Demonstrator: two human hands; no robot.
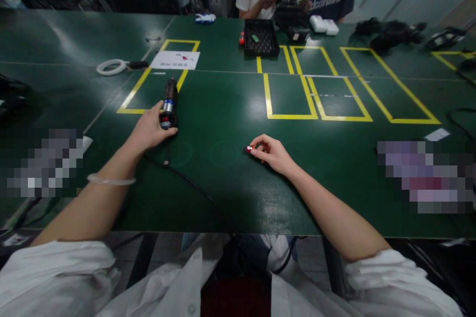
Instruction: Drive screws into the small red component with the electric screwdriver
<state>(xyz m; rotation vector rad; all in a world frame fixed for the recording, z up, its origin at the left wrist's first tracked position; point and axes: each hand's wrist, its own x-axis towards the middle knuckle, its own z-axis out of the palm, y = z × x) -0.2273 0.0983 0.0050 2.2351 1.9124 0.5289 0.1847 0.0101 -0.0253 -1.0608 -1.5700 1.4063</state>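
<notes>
My left hand is wrapped round the lower end of a dark cylindrical device with a blue and silver band, which lies on the green table. A thin black cable runs from near it toward the table's front edge. Near the middle of the table, my right hand pinches a small red and white piece between thumb and fingers, low over the surface. The fingers partly cover this piece.
A black tray holds a green piece, with a red object beside it. Yellow tape outlines, a white paper and a coiled white cable lie farther back. Two people sit across the table. Blurred-out items lie at both sides.
</notes>
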